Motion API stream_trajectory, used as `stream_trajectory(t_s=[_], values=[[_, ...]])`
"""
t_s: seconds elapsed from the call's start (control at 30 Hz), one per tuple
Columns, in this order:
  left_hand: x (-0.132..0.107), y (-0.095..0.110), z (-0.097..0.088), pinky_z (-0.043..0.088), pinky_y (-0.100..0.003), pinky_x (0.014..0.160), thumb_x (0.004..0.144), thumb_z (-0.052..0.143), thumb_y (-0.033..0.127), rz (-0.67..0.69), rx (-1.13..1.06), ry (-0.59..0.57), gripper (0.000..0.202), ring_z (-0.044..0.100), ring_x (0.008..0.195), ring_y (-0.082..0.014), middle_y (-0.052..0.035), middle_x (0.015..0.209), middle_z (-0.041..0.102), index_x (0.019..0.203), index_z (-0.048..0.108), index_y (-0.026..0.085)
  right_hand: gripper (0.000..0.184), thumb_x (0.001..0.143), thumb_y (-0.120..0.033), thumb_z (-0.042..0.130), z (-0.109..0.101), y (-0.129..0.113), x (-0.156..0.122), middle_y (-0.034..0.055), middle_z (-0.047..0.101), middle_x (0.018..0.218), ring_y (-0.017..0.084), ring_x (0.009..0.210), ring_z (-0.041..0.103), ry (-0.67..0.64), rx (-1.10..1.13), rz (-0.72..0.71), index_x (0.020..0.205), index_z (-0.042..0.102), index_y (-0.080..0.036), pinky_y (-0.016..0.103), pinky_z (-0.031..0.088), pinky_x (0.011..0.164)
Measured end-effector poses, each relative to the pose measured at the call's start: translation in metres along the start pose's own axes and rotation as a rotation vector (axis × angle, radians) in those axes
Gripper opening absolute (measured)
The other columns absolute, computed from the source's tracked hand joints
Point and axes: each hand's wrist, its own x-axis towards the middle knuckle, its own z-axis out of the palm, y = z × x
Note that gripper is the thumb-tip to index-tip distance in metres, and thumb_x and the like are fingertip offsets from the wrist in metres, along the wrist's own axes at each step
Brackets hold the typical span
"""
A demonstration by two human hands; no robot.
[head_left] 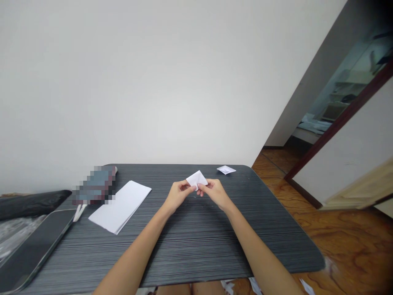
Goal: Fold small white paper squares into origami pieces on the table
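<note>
Folded white paper [197,179] was pinched between two hands over the worktop [199,246], toward the middle of its far edge.
It looked very light and thin, probably crisp along its creases yet easily crumpled or torn if pulled, so a gentle grip at the side edges and lower folds seemed best. The fingers of the left hand [178,193] pinched its left side and those of the right hand [217,191] its right, nearly closed, with both thumbs near each other at the bottom point; the fingertips behind were partly hidden. A second folded paper [226,169] lay near the far right corner, and a stack of white sheets [121,207] lay toward the left edge.
</note>
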Motion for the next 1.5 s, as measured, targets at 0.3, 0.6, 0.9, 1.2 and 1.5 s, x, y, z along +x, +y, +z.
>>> stream_trajectory(t_s=[0.3,0.6,0.9,1.2,1.5], values=[[-0.001,0.002,0.001,0.037,-0.021,0.051,0.069,0.056,0.032,0.017,-0.036,0.024,0.023,0.050,0.057,-0.0112,-0.0031,0.068,0.061,0.076,0.063,0.011,0.022,0.067,-0.032,0.060,0.001,-0.002,0.000,0.0009,0.059,0.053,0.008,0.045,0.050,-0.007,0.124,0.050,0.067,0.060,-0.011,0.022,0.039,0.047],[0.002,0.001,0.001,0.042,-0.023,0.057,0.069,0.054,0.021,0.094,-0.055,0.017,0.022,0.053,0.068,-0.0134,-0.0048,0.078,0.059,0.089,0.057,0.011,0.027,0.073,-0.034,0.054,0.010,-0.003,-0.001,0.0008,0.055,0.062,0.009,0.048,0.050,-0.116,0.388,0.090,0.090,0.051,-0.014,0.021,0.038,0.044],[-0.002,-0.008,0.001,0.040,-0.023,0.056,0.071,0.044,0.012,0.235,0.412,0.314,0.015,0.051,0.062,-0.0118,-0.0019,0.070,0.056,0.080,0.055,0.013,0.099,0.060,-0.034,0.067,0.021,0.007,-0.010,0.0103,0.033,0.117,0.019,0.095,0.049,0.012,-0.323,-0.164,0.132,0.001,-0.028,0.037,0.044,0.080],[-0.005,-0.002,0.001,0.039,-0.020,0.052,0.075,0.042,0.012,0.435,0.555,0.277,0.021,0.046,0.058,-0.0091,-0.0029,0.076,0.053,0.088,0.059,0.016,0.033,0.081,-0.018,0.042,0.014,0.004,-0.008,0.0074,0.038,0.124,0.022,0.111,0.041,0.218,-0.545,-0.500,0.110,0.053,-0.026,0.041,0.036,0.093],[0.002,-0.003,-0.009,0.049,-0.025,0.055,0.075,0.046,0.020,0.258,0.131,0.266,0.023,0.054,0.054,-0.0082,-0.0070,0.094,0.058,0.090,0.063,0.016,0.033,0.070,-0.028,0.055,0.008,0.012,0.001,0.0086,0.060,0.102,0.018,0.074,0.063,0.221,0.000,-0.131,0.101,0.059,-0.016,0.035,0.053,0.071]])
